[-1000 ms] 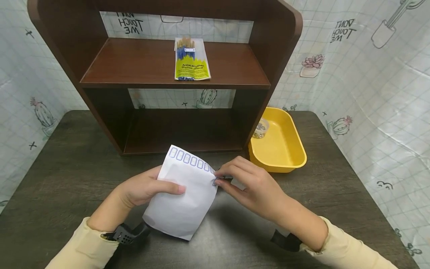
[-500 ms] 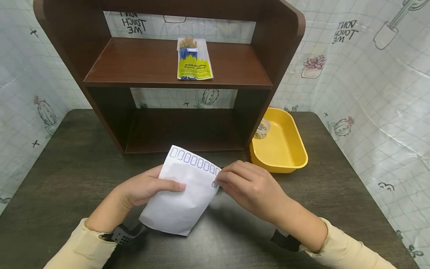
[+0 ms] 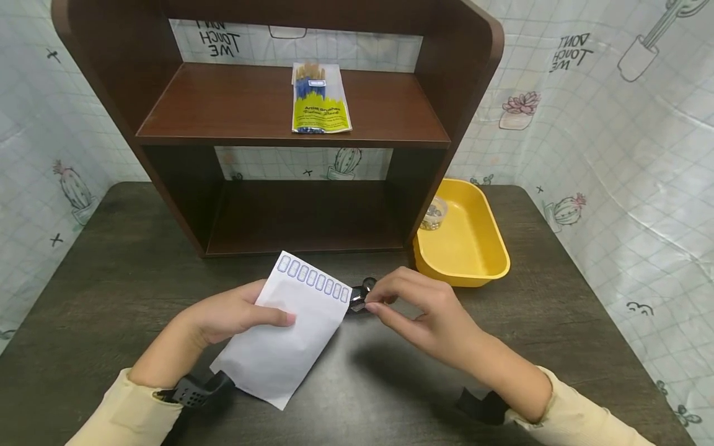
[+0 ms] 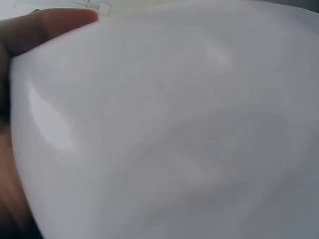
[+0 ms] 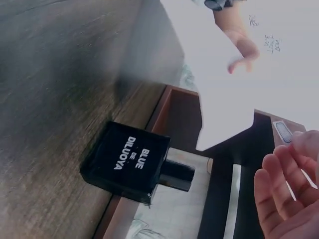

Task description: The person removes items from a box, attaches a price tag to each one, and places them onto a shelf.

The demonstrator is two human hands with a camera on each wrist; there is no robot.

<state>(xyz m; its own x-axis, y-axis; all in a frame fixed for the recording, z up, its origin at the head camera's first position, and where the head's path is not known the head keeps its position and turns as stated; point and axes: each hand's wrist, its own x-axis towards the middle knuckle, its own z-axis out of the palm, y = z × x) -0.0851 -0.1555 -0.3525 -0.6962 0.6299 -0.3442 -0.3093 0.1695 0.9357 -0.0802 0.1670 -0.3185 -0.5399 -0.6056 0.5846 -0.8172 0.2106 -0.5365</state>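
My left hand [image 3: 240, 316] grips a white sheet of stickers [image 3: 284, 334] by its left side, thumb on top. Several small blue-bordered labels line the sheet's upper edge. Just right of the sheet, my right hand [image 3: 424, 310] pinches one small label sticker [image 5: 283, 131] between thumb and finger, apart from the sheet. A black perfume bottle [image 5: 127, 162] with white lettering and a black cap stands on the table, partly hidden by the sheet and right hand in the head view. In the left wrist view the sheet's plain back fills most of the picture.
A dark wooden shelf unit [image 3: 290, 140] stands behind the hands, with a pack of artist brushes [image 3: 320, 114] on its upper shelf. To its right is a yellow tray [image 3: 491, 266] holding a small clear tub [image 3: 433, 214]. Patterned sheeting surrounds the dark table.
My right hand has peeled a label off the sheet's right corner and come away with it. The sheet has shifted left and down with my left hand, uncovering part of the perfume bottle.
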